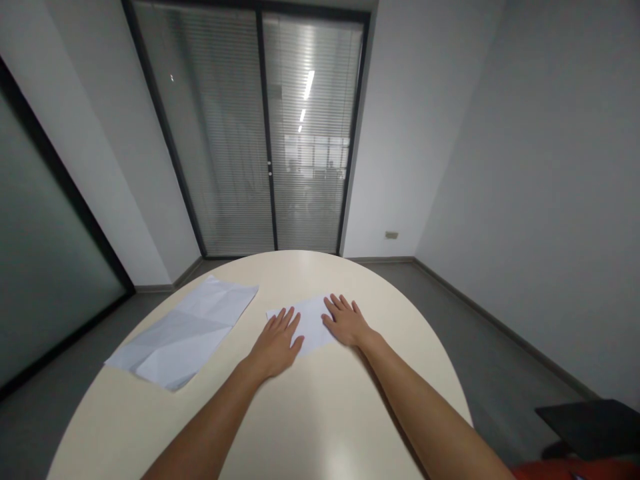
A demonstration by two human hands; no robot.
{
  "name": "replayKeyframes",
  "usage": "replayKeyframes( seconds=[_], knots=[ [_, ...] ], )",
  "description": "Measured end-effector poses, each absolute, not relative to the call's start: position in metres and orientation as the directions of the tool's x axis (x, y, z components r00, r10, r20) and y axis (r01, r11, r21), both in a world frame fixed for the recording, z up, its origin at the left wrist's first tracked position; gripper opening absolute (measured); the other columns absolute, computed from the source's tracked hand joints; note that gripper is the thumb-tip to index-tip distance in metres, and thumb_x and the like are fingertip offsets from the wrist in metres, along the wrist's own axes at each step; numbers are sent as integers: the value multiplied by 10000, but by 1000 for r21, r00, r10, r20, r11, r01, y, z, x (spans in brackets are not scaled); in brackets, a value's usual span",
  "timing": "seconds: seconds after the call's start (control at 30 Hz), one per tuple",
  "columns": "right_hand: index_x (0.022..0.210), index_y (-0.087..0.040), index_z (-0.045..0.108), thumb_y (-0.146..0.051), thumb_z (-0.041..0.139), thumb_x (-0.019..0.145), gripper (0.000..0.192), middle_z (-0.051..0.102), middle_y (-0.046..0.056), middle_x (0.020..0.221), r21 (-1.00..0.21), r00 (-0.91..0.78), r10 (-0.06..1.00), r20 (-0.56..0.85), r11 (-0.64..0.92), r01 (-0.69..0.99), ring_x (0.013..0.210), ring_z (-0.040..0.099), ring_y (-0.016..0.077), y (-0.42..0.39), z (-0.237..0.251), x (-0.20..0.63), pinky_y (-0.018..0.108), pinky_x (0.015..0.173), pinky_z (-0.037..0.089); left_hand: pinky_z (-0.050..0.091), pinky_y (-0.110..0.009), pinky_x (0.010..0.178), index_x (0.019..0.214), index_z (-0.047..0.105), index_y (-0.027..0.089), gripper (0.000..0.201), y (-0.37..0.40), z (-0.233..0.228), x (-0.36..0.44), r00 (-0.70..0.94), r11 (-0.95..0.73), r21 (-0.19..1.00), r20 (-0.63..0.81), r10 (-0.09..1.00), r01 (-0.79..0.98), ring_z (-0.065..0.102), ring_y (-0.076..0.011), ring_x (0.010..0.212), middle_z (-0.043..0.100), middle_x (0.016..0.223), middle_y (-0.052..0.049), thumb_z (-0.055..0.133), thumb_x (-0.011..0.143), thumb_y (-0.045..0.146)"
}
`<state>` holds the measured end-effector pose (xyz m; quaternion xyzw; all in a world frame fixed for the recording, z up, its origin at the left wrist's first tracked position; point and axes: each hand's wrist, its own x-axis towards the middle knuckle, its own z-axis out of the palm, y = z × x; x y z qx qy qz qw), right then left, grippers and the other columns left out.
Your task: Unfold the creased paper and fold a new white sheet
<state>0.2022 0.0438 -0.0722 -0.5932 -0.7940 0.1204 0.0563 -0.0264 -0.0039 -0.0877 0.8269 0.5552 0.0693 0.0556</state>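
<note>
A small sheet of white paper lies flat near the middle of the round table. My left hand rests on its left side, fingers spread and the palm facing down. On the right side of the sheet lies my right hand, also palm down with its fingers apart. Both hands cover parts of the sheet's edges. A larger sheet of white paper with crease lines lies to the left, apart from my hands, its corners slightly raised.
The round cream table has a curved edge on all visible sides. Beyond it stands a glass door with blinds. A dark flat object and something red are at the lower right. A socket plate sits low on the wall.
</note>
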Motion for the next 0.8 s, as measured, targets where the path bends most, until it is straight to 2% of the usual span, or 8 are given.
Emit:
replayKeyframes(
  seconds=[0.1, 0.2, 0.27, 0.33, 0.43, 0.57, 0.7, 0.8],
  knots=[
    [1487, -159, 439, -367, 306, 1009, 538, 317, 109, 1604, -243, -253, 960, 117, 275, 930, 1509, 169, 301, 45, -71, 206, 544, 1202, 79, 172, -487, 1226, 1538, 334, 166, 616, -6, -87, -27, 388, -397, 179, 82, 918, 900, 159, -286, 1518, 219, 1633, -104, 336, 994, 455],
    [1436, -161, 504, -330, 298, 1018, 496, 406, 104, 1559, -288, -376, 892, 251, 440, 851, 1489, 245, 247, 39, -69, 198, 487, 1215, 121, 149, -503, 1231, 1524, 369, 204, 598, -8, -86, -26, 425, -439, 190, 110, 899, 878, 177, -282, 1516, 265, 1624, -79, 389, 975, 440],
    [1468, -186, 468, -380, 265, 1036, 516, 417, 89, 1555, -336, -485, 839, 245, 543, 770, 1480, 273, 226, 33, -69, 190, 461, 1216, 152, 150, -510, 1231, 1522, 371, 232, 594, -9, -84, -25, 449, -464, 205, 117, 886, 862, 181, -276, 1516, 270, 1624, -63, 413, 966, 438],
    [1512, -202, 406, -450, 233, 1043, 558, 373, 82, 1580, -373, -567, 807, 168, 584, 721, 1489, 255, 238, 30, -72, 184, 467, 1212, 173, 163, -507, 1229, 1528, 355, 248, 599, -10, -84, -24, 466, -479, 218, 114, 878, 850, 184, -270, 1516, 256, 1630, -53, 418, 966, 445],
    [1553, -179, 323, -518, 227, 1034, 626, 256, 96, 1624, -372, -560, 827, 48, 535, 758, 1514, 167, 276, 32, -77, 184, 492, 1216, 145, 164, -510, 1227, 1531, 350, 254, 602, -11, -84, -24, 464, -475, 217, 101, 880, 853, 175, -284, 1517, 244, 1634, -51, 409, 970, 466],
    [1566, -128, 270, -520, 291, 1019, 673, 205, 120, 1634, -329, -411, 911, 15, 393, 859, 1520, 121, 302, 43, -82, 198, 498, 1216, 126, 170, -531, 1217, 1528, 361, 265, 605, -13, -84, -25, 422, -431, 208, 86, 902, 878, 144, -325, 1517, 229, 1637, -63, 409, 969, 490],
    [1532, -74, 335, -457, 365, 1004, 653, 263, 171, 1611, -287, -256, 963, 80, 268, 920, 1504, 171, 345, 49, -81, 209, 542, 1203, 125, 170, -538, 1213, 1533, 352, 276, 610, -13, -82, -26, 402, -406, 196, 64, 913, 892, 137, -334, 1516, 216, 1640, -72, 412, 967, 495],
    [1500, -108, 403, -382, 396, 997, 573, 301, 152, 1603, -276, -313, 929, 200, 360, 891, 1508, 174, 307, 44, -76, 206, 519, 1211, 106, 157, -554, 1212, 1533, 351, 284, 611, -14, -80, -25, 394, -400, 190, 70, 916, 897, 147, -338, 1514, 220, 1639, -70, 414, 965, 499]
  ],
)
